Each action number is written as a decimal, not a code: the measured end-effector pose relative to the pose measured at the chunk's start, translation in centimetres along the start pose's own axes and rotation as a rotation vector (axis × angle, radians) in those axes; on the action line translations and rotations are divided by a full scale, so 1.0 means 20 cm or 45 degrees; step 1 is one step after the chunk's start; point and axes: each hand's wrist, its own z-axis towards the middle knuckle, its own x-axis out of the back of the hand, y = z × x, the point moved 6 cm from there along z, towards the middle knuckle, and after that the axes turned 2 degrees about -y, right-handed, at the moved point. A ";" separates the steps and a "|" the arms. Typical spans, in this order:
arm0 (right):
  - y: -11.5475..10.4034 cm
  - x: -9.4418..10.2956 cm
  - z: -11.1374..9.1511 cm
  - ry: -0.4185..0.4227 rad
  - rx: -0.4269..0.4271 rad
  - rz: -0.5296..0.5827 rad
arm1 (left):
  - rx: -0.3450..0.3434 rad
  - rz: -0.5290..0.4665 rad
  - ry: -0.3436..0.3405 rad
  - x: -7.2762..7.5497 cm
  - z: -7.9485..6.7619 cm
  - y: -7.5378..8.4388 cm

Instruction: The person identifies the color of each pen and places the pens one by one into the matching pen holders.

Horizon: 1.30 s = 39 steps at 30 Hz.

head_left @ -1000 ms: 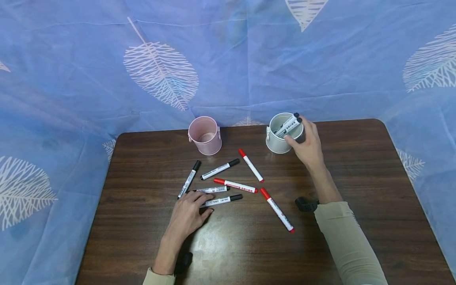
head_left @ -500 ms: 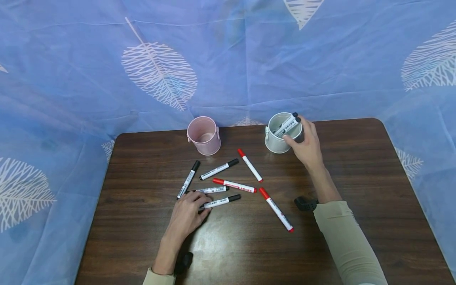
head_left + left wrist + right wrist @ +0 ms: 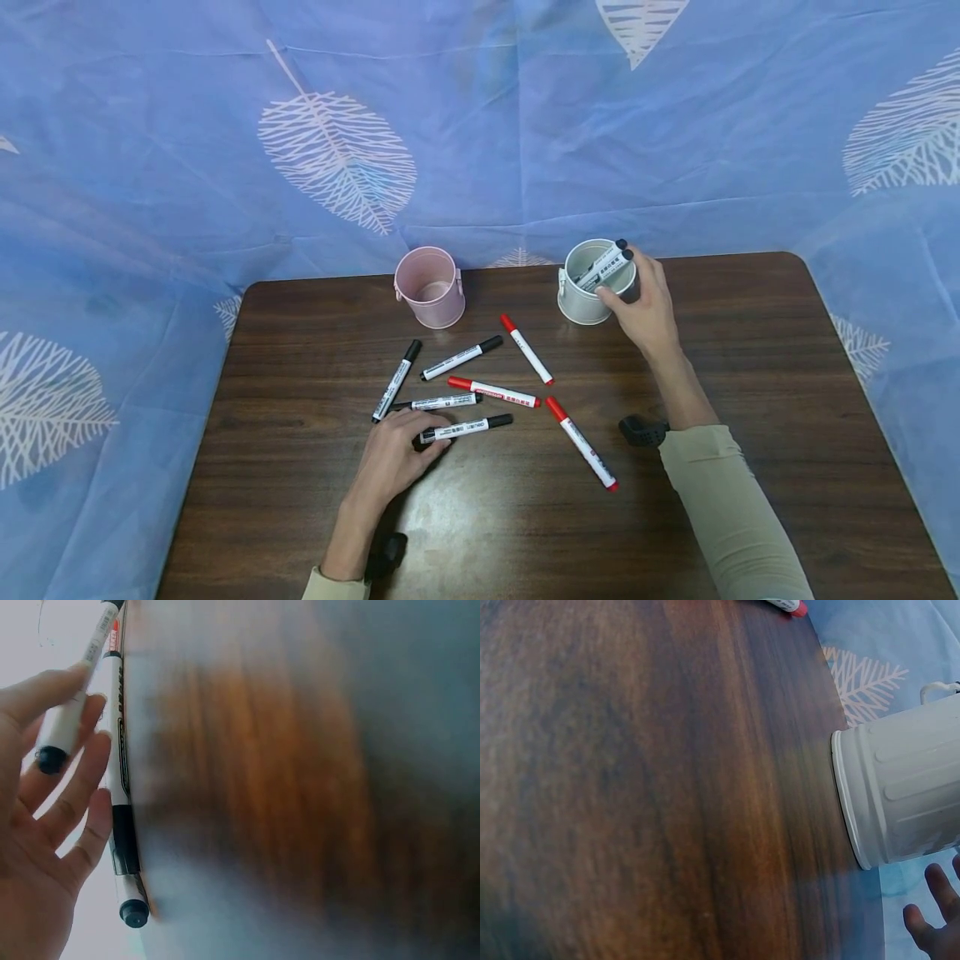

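Observation:
My left hand [image 3: 393, 458] pinches a black-capped whiteboard marker [image 3: 465, 428] between thumb and fingers, low over the table. In the left wrist view the marker [image 3: 71, 712] slants away from the thumb, its black end towards me. Another black-capped marker [image 3: 442, 402] lies just beyond those fingers. My right hand [image 3: 648, 308] is at the right side of the white bucket [image 3: 583, 310], thumb and forefinger spread by its rim. Two black-capped markers [image 3: 606, 265] lean inside that bucket. In the right wrist view, the visible fingers [image 3: 941, 889] stand apart from the bucket's wall.
A pink bucket [image 3: 431, 304] stands at the table's back left. Several red-capped markers, one [image 3: 581, 443] nearest the front, lie around the middle. Two more black-capped markers, including one [image 3: 396, 381] at left, lie nearby. A blue leaf-print cloth [image 3: 480, 150] hangs behind the table [image 3: 765, 350].
My left hand has lifted the front black-capped marker slightly and shifted it a little to the right. The right hand and both buckets have hardly moved.

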 end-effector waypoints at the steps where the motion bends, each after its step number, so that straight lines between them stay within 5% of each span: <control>1: 0.00 0.00 0.00 0.000 0.000 0.004 | 0.008 -0.021 0.000 0.00 0.00 0.00; 26: -0.02 0.01 0.00 -0.032 0.080 -0.001 | 0.027 -0.302 0.146 0.10 0.04 0.02; 39: -0.04 0.01 0.00 -0.093 0.054 -0.014 | 0.009 -0.348 0.207 0.15 0.09 0.04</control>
